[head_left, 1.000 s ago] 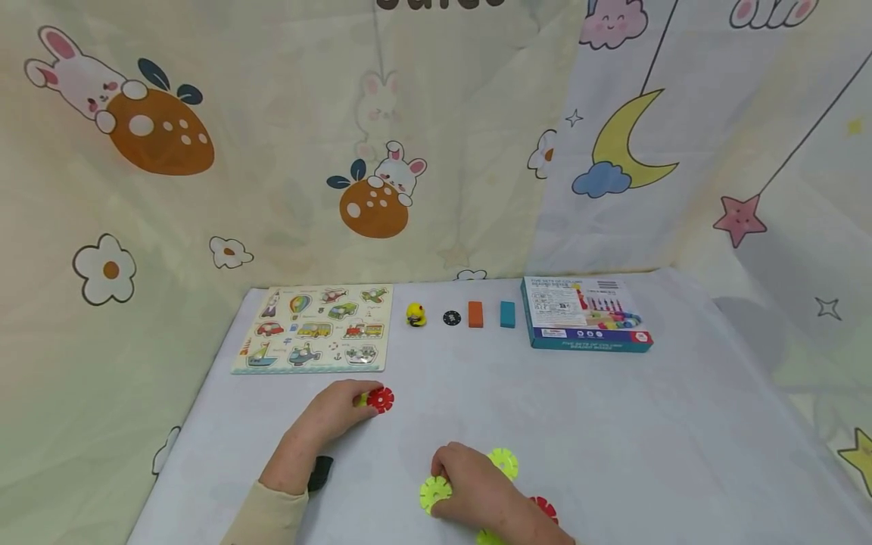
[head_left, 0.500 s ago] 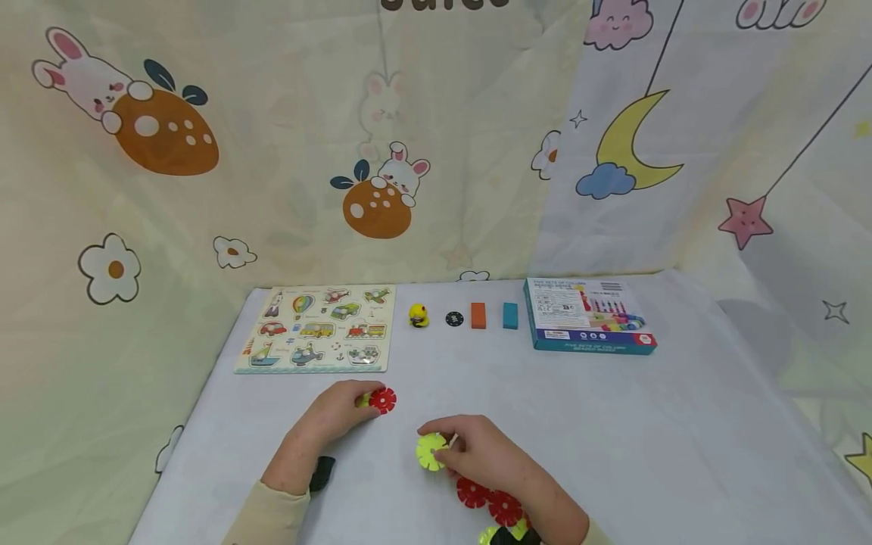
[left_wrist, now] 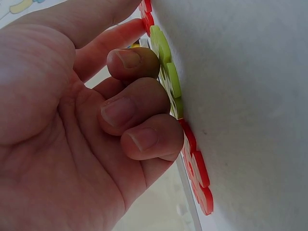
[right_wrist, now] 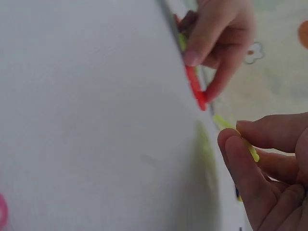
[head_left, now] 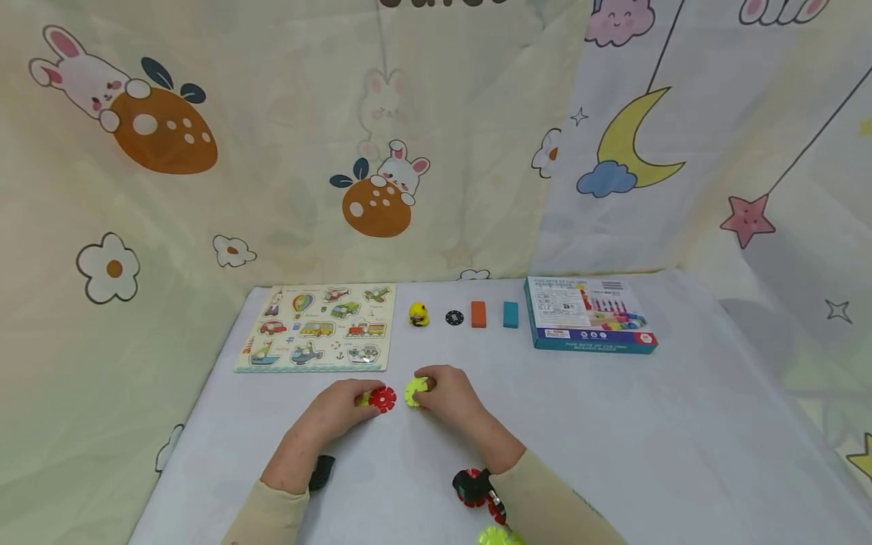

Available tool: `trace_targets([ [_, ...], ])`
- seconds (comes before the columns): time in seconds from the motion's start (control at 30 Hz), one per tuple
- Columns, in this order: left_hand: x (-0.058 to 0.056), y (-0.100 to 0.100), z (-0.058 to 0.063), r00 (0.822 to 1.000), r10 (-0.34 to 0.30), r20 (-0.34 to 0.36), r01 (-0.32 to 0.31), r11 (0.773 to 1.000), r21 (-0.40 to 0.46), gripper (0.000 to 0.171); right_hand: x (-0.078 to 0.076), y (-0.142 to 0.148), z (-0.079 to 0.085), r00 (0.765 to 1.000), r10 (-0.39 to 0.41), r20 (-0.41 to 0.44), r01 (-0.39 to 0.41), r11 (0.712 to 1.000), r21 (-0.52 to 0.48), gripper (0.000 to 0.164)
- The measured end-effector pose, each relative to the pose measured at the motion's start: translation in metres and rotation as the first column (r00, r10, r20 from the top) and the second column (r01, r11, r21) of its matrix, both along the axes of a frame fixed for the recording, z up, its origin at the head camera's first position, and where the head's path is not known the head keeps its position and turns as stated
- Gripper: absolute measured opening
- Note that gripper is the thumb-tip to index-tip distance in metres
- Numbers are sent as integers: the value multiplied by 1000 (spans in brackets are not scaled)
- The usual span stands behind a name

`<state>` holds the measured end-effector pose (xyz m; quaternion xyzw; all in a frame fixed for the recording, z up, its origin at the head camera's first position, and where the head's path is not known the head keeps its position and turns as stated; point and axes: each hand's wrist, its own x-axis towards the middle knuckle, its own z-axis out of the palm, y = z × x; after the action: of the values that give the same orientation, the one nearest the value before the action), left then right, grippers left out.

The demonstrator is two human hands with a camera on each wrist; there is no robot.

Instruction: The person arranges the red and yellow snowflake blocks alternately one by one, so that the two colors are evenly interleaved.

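Note:
In the head view my left hand (head_left: 332,415) rests low over the white table, thumb and fingertips gripping a red flower-shaped disc (head_left: 383,400). Yellow-green discs (left_wrist: 163,45) and more red discs (left_wrist: 196,166) run in a row beneath its curled fingers in the left wrist view; the palm hides part of the row from above. My right hand (head_left: 453,395) pinches a single yellow-green flower-shaped disc (head_left: 413,392) between thumb and fingers. That disc is tilted on edge in the right wrist view, just apart from the red one.
Along the back stand a picture puzzle board (head_left: 313,359), a yellow toy duck (head_left: 418,314), a black round chip (head_left: 454,318), an orange block (head_left: 479,314), a blue block (head_left: 510,314) and a box (head_left: 593,314). Loose red discs (head_left: 470,496) and a yellow-green disc (head_left: 499,537) lie near my right forearm.
My right hand has carried the yellow-green disc away from the loose discs at the front, up and left to beside the red disc. The left hand has stayed in place.

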<state>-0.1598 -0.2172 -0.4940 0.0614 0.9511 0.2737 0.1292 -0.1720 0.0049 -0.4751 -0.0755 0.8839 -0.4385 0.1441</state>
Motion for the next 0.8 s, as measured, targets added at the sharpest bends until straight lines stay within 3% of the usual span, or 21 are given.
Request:
trace_targets([
  [0.2, -1, 0, -1, 1000, -10, -13, 10, 1000, 6, 45, -4, -8, -13, 996, 76, -48, -73, 995, 62, 38],
  [0.43, 1, 0, 2, 1000, -1, -24, 1, 1000, -12, 45, -2, -6, -14, 993, 76, -95, -56, 978, 203, 40],
  [0.8, 2, 8, 7, 997, -38, -60, 38, 999, -13, 46, -2, -4, -19, 994, 56, -91, -36, 979, 200, 36],
])
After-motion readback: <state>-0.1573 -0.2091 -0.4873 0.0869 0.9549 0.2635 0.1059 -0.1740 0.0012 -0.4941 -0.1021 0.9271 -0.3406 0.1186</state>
